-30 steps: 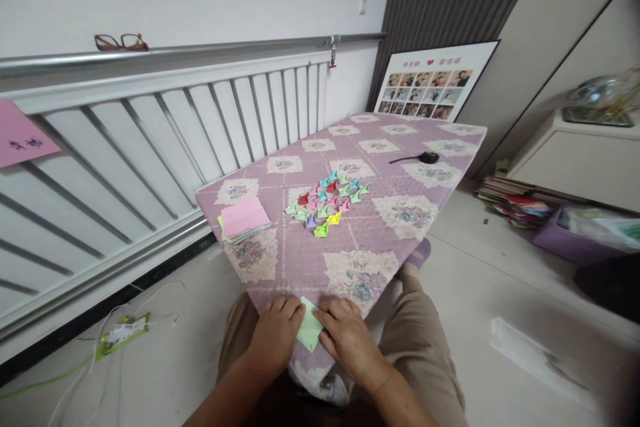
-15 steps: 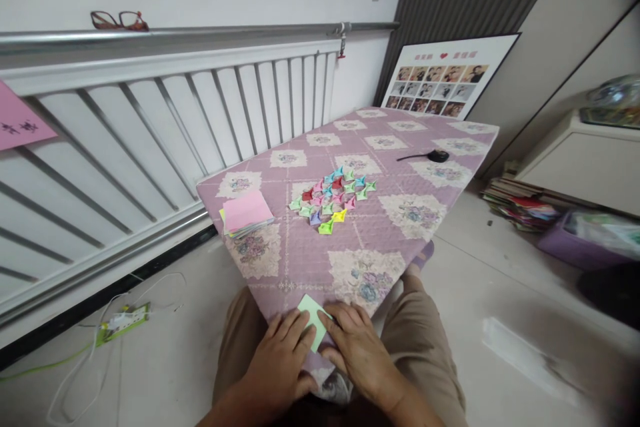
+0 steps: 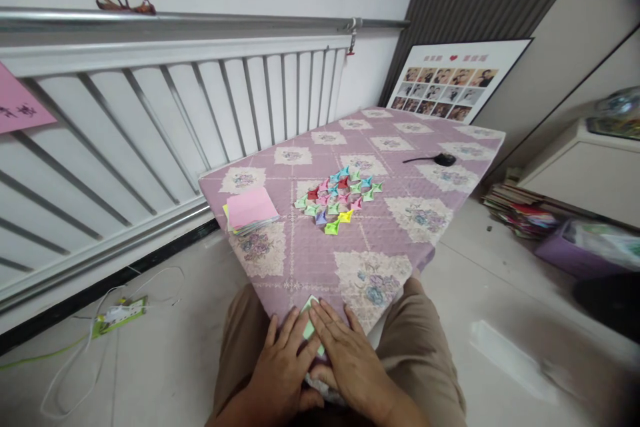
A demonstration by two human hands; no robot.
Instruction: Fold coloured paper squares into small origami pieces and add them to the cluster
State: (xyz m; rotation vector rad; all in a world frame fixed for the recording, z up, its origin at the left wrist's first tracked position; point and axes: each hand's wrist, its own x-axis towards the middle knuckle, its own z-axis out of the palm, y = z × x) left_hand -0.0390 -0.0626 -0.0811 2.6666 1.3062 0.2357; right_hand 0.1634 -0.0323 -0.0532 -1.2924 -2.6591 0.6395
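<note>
A light green paper sheet (image 3: 309, 329) lies at the near corner of the table, a narrow strip of it showing between my hands. My left hand (image 3: 283, 363) rests on its left side, fingers spread and flat. From the right, my right hand (image 3: 345, 353) lies over the paper with its fingers stretched out, covering much of it. Both hands press down on the sheet. Further up the table stand several small folded paper pieces (image 3: 333, 208) in green, pink, red, blue, purple and yellow. To their left is a stack of coloured paper (image 3: 251, 207), pink on top.
A purple floral cloth covers the table (image 3: 305, 267). A black spoon-shaped object (image 3: 443, 159) lies at its far right. The radiator (image 3: 240, 103) runs along the left. Glasses (image 3: 125, 1) sit on the pipe, and a power strip (image 3: 120, 315) lies on the floor.
My right hand has moved left and forward over the green paper, which now shows as a narrower strip. The view has shifted slightly.
</note>
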